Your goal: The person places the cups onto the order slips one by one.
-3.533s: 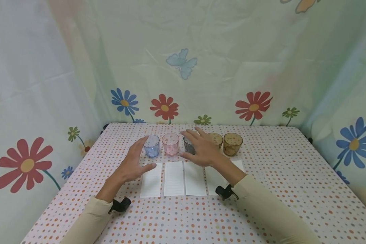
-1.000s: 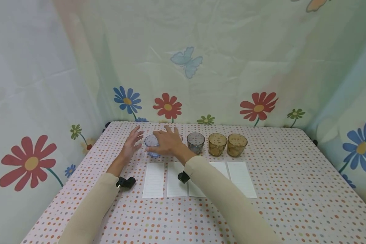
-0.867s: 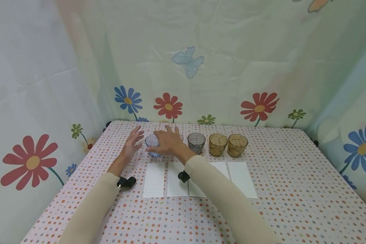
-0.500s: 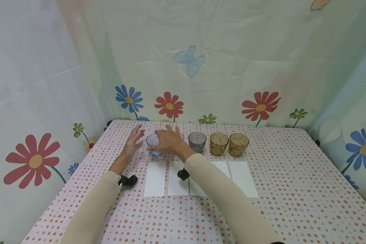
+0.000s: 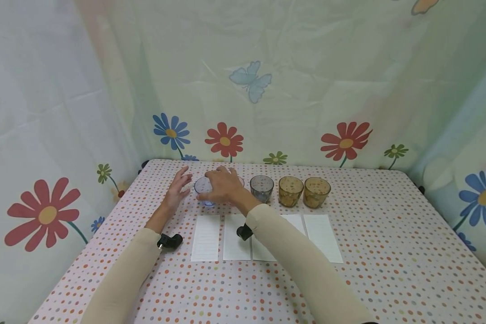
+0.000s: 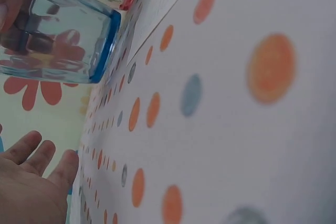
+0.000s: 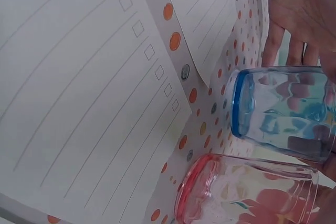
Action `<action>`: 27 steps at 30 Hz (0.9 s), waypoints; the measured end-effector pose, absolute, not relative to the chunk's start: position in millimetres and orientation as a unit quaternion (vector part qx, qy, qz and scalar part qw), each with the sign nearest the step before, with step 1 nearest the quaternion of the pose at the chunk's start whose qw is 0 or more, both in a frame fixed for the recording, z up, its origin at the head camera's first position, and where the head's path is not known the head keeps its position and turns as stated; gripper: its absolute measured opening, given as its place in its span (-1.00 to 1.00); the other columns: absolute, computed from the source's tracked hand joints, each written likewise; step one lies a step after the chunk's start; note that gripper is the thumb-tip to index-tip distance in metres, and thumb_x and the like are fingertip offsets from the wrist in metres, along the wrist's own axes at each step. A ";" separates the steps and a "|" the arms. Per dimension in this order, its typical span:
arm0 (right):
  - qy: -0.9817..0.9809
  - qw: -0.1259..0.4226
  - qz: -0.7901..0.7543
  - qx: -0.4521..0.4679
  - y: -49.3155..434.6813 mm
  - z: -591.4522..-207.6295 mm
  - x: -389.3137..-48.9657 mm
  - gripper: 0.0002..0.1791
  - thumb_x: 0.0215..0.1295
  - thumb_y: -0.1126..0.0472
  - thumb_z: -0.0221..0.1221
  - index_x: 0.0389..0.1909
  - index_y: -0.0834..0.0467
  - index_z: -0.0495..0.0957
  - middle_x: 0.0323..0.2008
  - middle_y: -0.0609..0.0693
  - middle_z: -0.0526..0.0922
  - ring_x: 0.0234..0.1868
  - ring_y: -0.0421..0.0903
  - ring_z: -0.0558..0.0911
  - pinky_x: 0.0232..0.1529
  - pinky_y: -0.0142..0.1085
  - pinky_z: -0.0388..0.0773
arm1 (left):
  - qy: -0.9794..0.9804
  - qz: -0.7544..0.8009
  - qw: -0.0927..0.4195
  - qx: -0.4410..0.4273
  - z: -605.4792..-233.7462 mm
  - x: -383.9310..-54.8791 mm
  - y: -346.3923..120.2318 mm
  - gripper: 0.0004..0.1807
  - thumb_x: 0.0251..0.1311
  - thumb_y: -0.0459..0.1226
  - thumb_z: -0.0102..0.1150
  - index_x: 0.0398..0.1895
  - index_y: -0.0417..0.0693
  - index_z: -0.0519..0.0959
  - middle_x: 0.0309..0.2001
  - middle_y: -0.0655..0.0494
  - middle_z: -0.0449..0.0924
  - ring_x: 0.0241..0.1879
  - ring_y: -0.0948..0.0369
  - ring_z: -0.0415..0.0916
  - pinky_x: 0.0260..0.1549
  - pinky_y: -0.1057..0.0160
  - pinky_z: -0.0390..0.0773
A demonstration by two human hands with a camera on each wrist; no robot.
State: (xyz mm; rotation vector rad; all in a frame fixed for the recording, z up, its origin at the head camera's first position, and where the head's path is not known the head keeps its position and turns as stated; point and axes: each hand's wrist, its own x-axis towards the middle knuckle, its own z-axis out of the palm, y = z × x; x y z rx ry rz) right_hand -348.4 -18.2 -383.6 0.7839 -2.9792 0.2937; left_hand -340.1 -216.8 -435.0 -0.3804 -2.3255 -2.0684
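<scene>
- The right hand (image 5: 224, 186) grips the blue cup (image 5: 202, 185) near its rim, its fingers more bent than half a second ago; further back, it reached over the grey cup's end of the row.
- The left hand (image 5: 177, 191) is at the blue cup's nine o'clock, just beside it, fingers loosely extended and holding nothing.
- The blue cup is at the nine o'clock end of the row. Whether its base has left the table (image 5: 389, 234) I cannot tell.
- The change seems to take the work from reaching to having hold of one cup.
- The pink cup (image 7: 236, 187) is near, at the blue cup's three o'clock, mostly hidden by the right hand from above.
- Farther toward three o'clock are the grey cup (image 5: 261, 188), then two amber cups (image 5: 290, 191), untouched.
- Toward six o'clock from the cups lie lined paper sheets (image 5: 205, 238), partly covered by the right sleeve (image 5: 303, 261).
</scene>
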 end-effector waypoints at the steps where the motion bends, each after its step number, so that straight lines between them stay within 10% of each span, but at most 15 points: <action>1: -0.962 0.025 0.098 0.254 -17.7 -383.5 -348.4 -0.07 0.17 -0.46 0.16 0.47 -0.03 0.35 0.44 -0.05 0.43 0.51 0.06 0.22 0.49 0.21 0.03 | -0.740 -0.661 0.003 -0.122 -434.8 -339.8 -216.8 -0.31 0.54 0.00 -0.37 0.65 0.02 -0.12 0.56 -0.30 -0.05 0.56 -0.16 -0.12 0.47 -0.27 -0.06; 15: -0.944 0.050 0.162 0.282 -9.9 -378.8 -343.5 -0.09 0.14 -0.37 0.26 0.42 0.07 0.40 0.29 -0.03 0.55 0.36 -0.04 0.35 0.27 -0.04 0.47 | -0.721 -0.680 -0.007 -0.132 -432.3 -332.5 -219.1 -0.32 0.54 -0.07 -0.38 0.65 -0.01 -0.15 0.55 -0.35 -0.07 0.56 -0.19 -0.12 0.47 -0.27 -0.10; 27: -0.932 0.007 0.202 0.302 -8.3 -378.1 -335.0 -0.04 0.20 -0.30 0.27 0.50 0.15 0.27 0.40 0.07 0.43 0.43 0.04 0.37 0.37 0.01 0.37 | -0.692 -0.699 -0.008 -0.180 -431.8 -317.7 -223.9 -0.33 0.56 -0.13 -0.46 0.65 -0.08 -0.22 0.55 -0.38 -0.09 0.55 -0.25 -0.17 0.47 -0.30 -0.17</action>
